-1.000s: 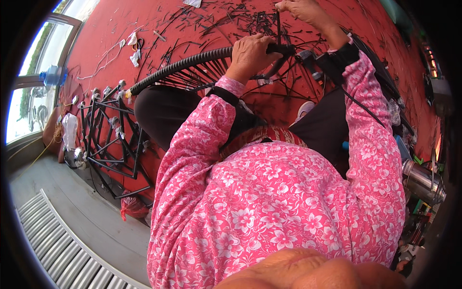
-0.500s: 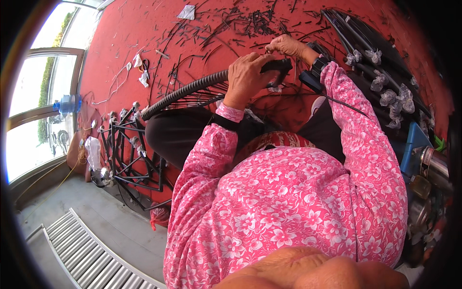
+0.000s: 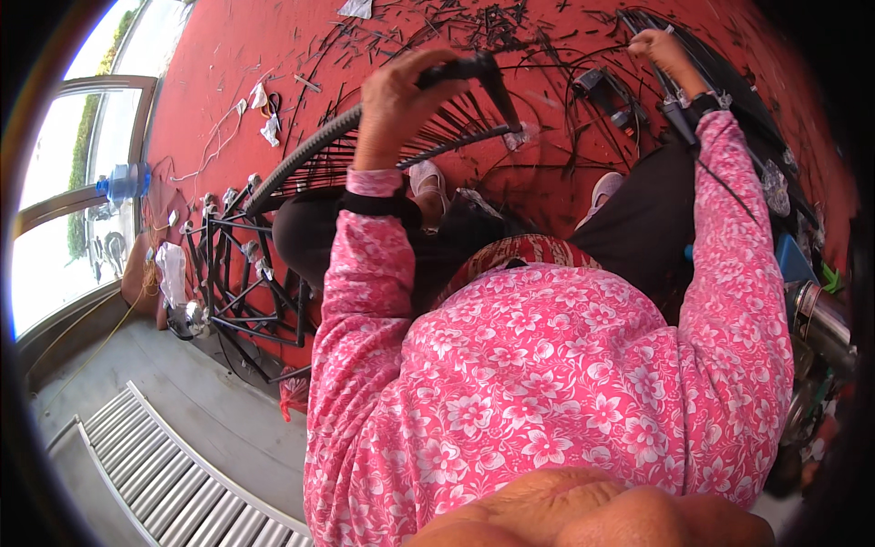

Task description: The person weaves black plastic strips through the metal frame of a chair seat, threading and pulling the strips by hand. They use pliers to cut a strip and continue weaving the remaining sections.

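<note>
Left hand: the left hand (image 3: 396, 105) is raised in front of the person, its grip closed around a black tube (image 3: 310, 150), near the tube's upper end.
Black tube: a long curved black tube, ribbed, running from the left hand down and left toward the metal frames (image 3: 237, 273); thin black strips (image 3: 456, 137) fan out beside it.
Right hand: the right hand (image 3: 661, 55) is stretched far up to the right, fingers curled on thin dark strips; how tight this grip is, I cannot tell, the hand is small and at the rim.
Sleeves: both arms wear a pink flowered shirt (image 3: 547, 383) with black cuffs.
Floor: a red floor mat (image 3: 237, 55) carries many cut black strips and scraps, most dense at the top centre, between the two hands.
Left edge: black metal frames stand at the edge of the red mat, just beside a grey floor (image 3: 182, 410) and a ribbed metal grate (image 3: 137, 474); a window (image 3: 64, 182) is behind them.
Right edge: a blue box (image 3: 793, 260) and a metal cylinder (image 3: 820, 314) crowd close to the right arm.
Open room: the freest space is the grey floor at the lower left.
</note>
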Tool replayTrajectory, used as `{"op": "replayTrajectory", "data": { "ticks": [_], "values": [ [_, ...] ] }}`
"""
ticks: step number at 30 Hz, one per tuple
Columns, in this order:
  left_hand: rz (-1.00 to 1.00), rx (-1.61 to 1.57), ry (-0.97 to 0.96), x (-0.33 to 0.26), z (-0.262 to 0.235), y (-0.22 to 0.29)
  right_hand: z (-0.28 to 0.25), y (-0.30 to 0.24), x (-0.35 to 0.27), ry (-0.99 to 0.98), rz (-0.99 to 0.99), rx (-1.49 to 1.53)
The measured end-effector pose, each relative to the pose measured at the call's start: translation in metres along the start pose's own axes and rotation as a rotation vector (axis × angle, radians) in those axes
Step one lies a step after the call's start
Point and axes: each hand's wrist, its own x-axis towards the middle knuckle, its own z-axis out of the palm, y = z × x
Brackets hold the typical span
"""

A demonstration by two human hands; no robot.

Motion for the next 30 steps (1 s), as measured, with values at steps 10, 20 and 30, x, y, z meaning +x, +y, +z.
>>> {"op": "replayTrajectory", "data": {
  "ticks": [10, 20, 30],
  "values": [
    [-0.170, -0.342, 0.031, -0.026, -0.113, -0.043, -0.225, 0.080, 0.044, 0.445, 0.268, -0.179],
    [-0.077, -0.149, -0.206, 0.005, -0.059, -0.028, 0.099, -0.307, -0.089, -0.178, -0.100, 0.762],
    [0.037, -0.178, -0.469, 0.033, -0.036, -0.026, 0.164, -0.345, -0.100, 0.437, -0.053, 0.679]
  ]
}}
